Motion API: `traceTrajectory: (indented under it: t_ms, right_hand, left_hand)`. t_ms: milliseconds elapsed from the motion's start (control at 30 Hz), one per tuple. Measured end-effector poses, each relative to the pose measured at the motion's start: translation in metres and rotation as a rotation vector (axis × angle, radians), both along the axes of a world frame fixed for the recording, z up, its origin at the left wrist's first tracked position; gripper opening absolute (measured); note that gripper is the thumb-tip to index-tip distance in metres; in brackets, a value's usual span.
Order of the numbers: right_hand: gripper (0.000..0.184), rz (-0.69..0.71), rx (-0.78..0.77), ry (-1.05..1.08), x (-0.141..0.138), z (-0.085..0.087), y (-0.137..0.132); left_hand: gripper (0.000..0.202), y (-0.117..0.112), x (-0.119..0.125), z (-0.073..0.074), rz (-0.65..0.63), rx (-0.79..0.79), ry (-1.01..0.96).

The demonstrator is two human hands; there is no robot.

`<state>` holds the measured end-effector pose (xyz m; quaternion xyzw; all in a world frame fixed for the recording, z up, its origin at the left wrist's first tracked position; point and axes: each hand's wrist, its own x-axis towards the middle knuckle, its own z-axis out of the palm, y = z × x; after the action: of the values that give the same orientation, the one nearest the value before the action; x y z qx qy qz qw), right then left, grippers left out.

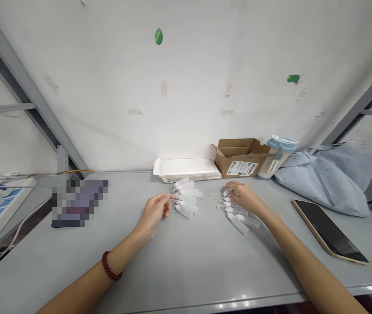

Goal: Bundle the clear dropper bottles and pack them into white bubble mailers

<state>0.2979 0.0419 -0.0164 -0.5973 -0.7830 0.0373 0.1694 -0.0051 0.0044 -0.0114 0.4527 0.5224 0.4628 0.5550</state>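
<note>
Two groups of small clear plastic tubes with white caps and thin white cords lie on the grey table. The left group is fanned out, its cords pointing left. My left hand has thumb and index finger pinched together at those cords; what lies between the fingertips is too small to make out. Over the upper part of the right group my right hand is bent down, its fingers closed around the capped end of a tube. That hand partly hides the tubes beneath it.
A stack of white boxes and an open cardboard box stand against the wall. Right of them are a cup with a blue lid, a light blue cloth bag and a phone. A power strip lies far left.
</note>
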Motion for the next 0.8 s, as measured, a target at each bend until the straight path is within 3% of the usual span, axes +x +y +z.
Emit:
traceTrajectory:
  t_ms: [800]
  right_hand:
    - [0.036, 0.026, -0.018, 0.054, -0.0098, 0.0044, -0.0028]
  left_hand:
    - [0.028, 0.0003, 0.0016, -0.0024, 0.024, 0.026, -0.022]
